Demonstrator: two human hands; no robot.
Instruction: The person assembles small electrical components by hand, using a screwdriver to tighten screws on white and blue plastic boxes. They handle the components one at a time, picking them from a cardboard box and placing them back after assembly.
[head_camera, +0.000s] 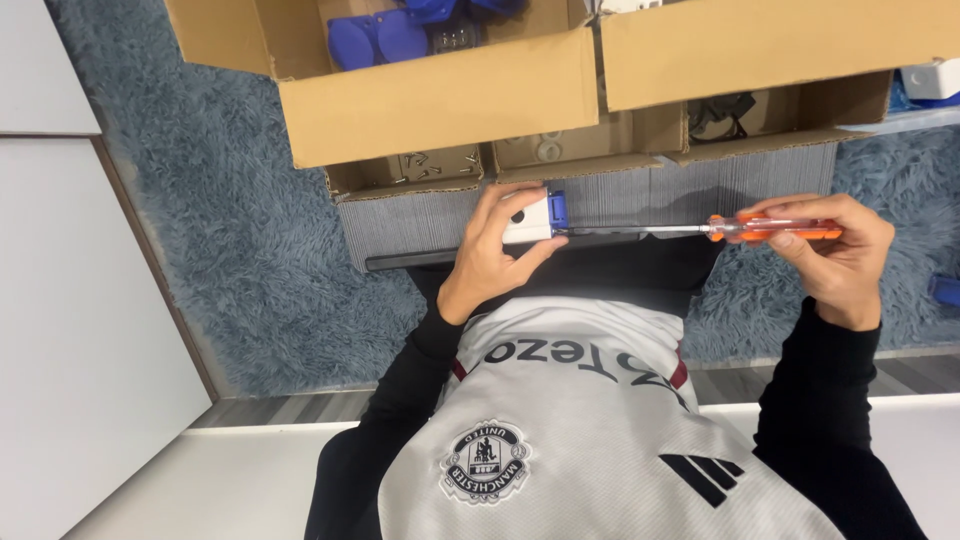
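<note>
Left hand (490, 255) fingers closed around white-and-blue plastic part (532, 217), right hand (835, 255) fingers gripping orange-handled screwdriver (775, 229), shaft horizontal, tip at part, both held above grey ribbed mat (640, 195), cardboard boxes (440, 100) just beyond.

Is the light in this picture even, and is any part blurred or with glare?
Head view: soft, even light, with only faint shadows under the cardboard boxes; left hand on the white and blue part is sharp; the screwdriver in the right hand shows a small shine on its orange handle; no strong blur.
</note>
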